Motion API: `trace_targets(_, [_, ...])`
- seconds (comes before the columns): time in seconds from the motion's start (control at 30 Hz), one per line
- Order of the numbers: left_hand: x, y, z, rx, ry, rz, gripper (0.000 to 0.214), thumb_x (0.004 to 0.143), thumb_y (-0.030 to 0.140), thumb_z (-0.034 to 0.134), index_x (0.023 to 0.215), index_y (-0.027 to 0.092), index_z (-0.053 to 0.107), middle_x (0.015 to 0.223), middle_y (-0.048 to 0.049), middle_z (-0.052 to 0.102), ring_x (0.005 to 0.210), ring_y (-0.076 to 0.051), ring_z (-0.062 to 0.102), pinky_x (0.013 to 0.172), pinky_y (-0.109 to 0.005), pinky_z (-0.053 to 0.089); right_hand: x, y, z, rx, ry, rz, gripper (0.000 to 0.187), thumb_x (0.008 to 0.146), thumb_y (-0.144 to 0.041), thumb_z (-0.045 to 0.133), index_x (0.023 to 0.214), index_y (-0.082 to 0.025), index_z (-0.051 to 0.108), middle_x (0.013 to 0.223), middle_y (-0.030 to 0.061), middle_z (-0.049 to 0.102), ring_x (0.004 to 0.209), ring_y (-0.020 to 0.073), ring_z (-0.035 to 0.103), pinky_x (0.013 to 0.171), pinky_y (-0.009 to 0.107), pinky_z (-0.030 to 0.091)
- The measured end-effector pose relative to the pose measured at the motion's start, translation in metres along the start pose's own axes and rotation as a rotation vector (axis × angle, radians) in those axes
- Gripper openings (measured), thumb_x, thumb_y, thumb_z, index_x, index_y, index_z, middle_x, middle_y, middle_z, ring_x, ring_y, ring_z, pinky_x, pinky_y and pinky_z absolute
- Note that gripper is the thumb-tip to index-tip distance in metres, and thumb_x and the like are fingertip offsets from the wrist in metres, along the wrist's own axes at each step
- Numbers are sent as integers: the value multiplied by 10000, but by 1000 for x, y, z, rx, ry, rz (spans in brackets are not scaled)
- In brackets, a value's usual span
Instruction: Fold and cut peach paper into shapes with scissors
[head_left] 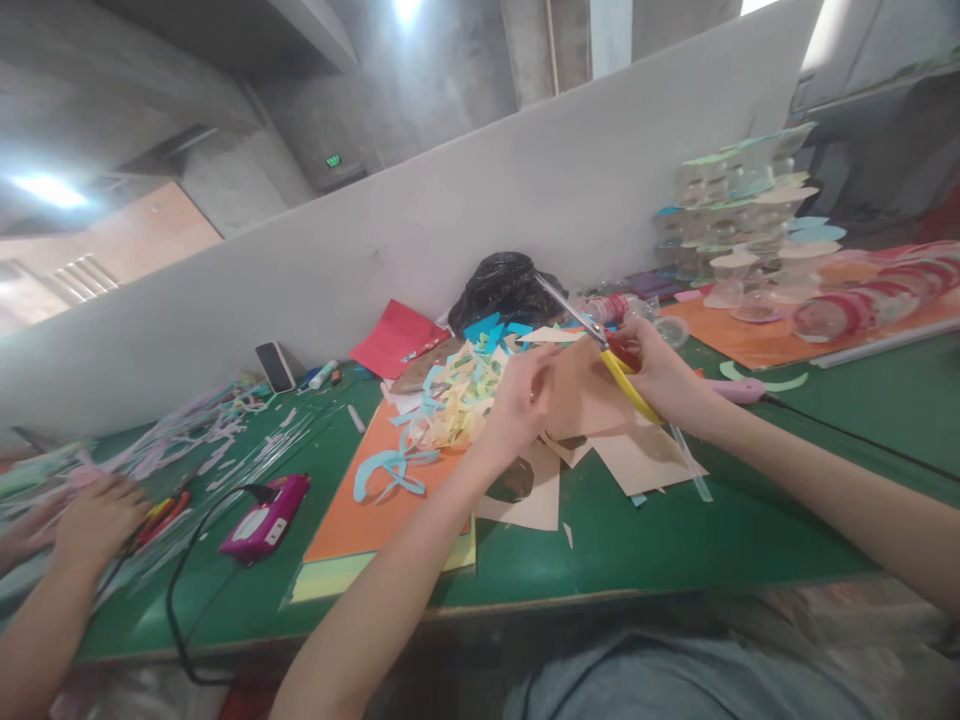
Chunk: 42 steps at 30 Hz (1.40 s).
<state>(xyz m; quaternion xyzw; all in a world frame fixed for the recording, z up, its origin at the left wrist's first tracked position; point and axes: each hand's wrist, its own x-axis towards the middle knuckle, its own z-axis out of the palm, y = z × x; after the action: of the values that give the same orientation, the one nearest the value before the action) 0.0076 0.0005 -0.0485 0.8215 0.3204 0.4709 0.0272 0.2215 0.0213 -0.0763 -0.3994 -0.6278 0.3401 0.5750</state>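
My right hand [654, 372] is closed round the yellow and red handles of a pair of scissors [592, 335], blades pointing up and to the left. My left hand [519, 402] pinches a peach-coloured sheet of paper [581, 395] beside the blades. Below it lie more peach sheets [637, 455] on the green table [675, 530]. A heap of pale yellow and blue paper strips [457, 390] sits just left of my left hand, over an orange sheet [360, 515].
Another person's hand [94, 520] works at the far left near a magenta glue gun [266, 518] with a black cable. A black bag [502, 285], red paper [396, 338] and a phone [274, 366] lie by the white partition. Stacked plastic cups [742, 215] stand at the right.
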Motion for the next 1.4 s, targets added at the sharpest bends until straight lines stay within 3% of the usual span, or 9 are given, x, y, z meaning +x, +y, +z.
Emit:
trace_targets(0.2, [-2,5,5,-49,-111,-26,268,995,263,453,1241,204,541,1243,-131,657,1183,-222,629,1026,-435,519,1,6,-1,-14,-5,18,526,678,-502,829,993,-263,483,1023,66,669,1012,307,672,771,423,571])
trace_targets(0.53, [-4,5,3,-18,-205,-50,275,995,246,451,1261,219,515,1249,-103,658,1124,-196,659,951,-363,551,2,7,-2,-54,-10,38,511,676,-510,825,966,-271,478,865,18,653,831,264,669,679,398,561])
trace_targets(0.83, [-5,7,2,-43,-209,-49,239,986,228,451,1217,228,513,1145,-87,676,1044,-196,669,919,-375,544,-6,-15,1,24,-25,131,517,622,-449,860,954,-291,497,856,24,677,802,282,671,603,391,554])
trace_targets(1.0, [8,13,-3,45,-225,70,293,981,239,449,1271,228,492,1257,-119,626,1206,-233,587,1043,-435,478,-5,-27,4,129,30,129,614,526,-426,900,910,-283,443,810,2,645,768,253,655,565,344,520])
trace_targets(1.1, [13,29,-32,198,-212,54,403,965,301,497,1357,231,433,1397,-138,528,1346,-268,462,1146,-488,368,-4,-31,2,153,75,121,626,513,-396,907,896,-276,427,777,-3,633,704,227,636,545,336,505])
trace_targets(1.23, [-12,43,-105,462,-247,-264,525,933,411,545,1409,245,400,1474,-131,426,1413,-299,363,1158,-493,338,-3,-38,-1,155,144,169,633,519,-382,902,895,-271,405,725,-25,595,598,182,593,501,321,478])
trace_targets(1.33, [-51,29,-156,647,-383,-556,614,889,545,552,1412,249,427,1470,-133,426,1405,-352,358,1143,-541,329,-2,-46,-3,136,210,196,626,526,-365,902,901,-259,413,733,-21,599,577,156,582,470,290,453])
trace_targets(1.4, [-76,11,-175,696,-469,-716,766,832,633,576,1449,218,393,1497,-169,407,1414,-401,340,1121,-567,337,-2,-50,-3,135,247,208,613,538,-349,903,896,-256,415,710,-30,596,540,131,554,437,265,425])
